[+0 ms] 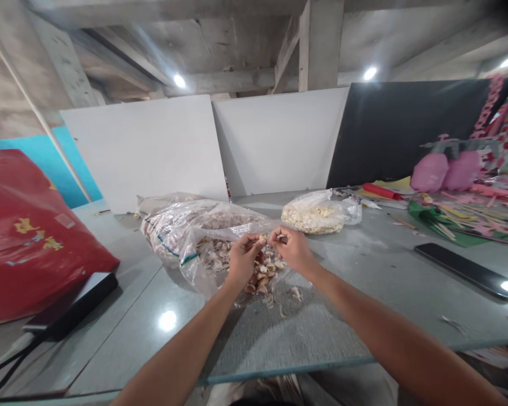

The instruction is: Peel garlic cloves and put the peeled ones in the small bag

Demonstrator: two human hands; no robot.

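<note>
Over the mouth of a clear plastic bag, my left hand pinches a small pale garlic clove between thumb and fingertips. Close beside it, my right hand has its fingertips pressed together; what they hold, if anything, is too small to make out. Loose unpeeled garlic cloves lie below both hands, partly covered by them. Papery garlic skins fill the bag behind my left hand. A few skin scraps are on the grey table under my right wrist.
Behind my right hand lies a clear bag of pale peeled cloves. A black phone and craft scraps on green paper are at right. A red bag and a black device with a cable stand left. White boards line the back.
</note>
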